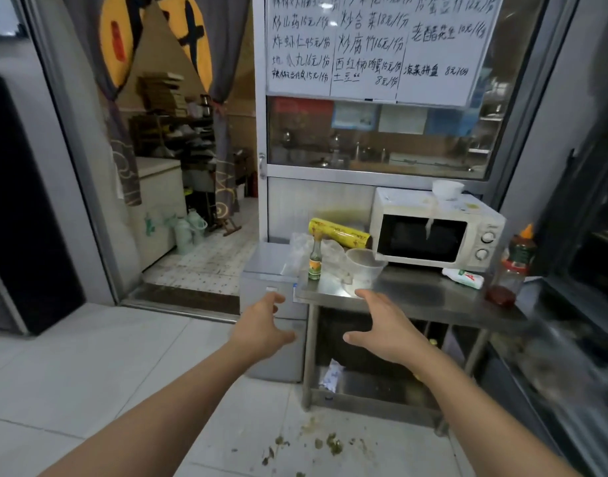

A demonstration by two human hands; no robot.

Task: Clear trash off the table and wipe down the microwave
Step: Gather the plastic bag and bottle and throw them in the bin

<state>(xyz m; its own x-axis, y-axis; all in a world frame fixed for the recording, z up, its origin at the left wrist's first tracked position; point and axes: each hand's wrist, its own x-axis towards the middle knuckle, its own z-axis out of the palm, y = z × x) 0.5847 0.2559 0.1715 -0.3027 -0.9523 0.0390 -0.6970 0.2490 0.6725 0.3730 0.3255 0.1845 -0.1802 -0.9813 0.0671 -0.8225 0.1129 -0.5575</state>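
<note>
1. Stainless-steel table (416,290) stands right of a doorway, the boxy white microwave (436,228) at its far right; streaks down the door suggest wiping could smear them.
2. Crumpled clear plastic bag (325,247) and clear plastic cup (363,265) lie near the left edge, the likely trash.
3. Slim green-labelled glass bottle (315,258) stands beside them; a hasty grab could topple it.
4. Left hand (263,325) and right hand (387,327) hover short of the table, fingers spread, holding nothing.
5. Green scraps (332,442) on the floor look slippery, though blurred.
</note>
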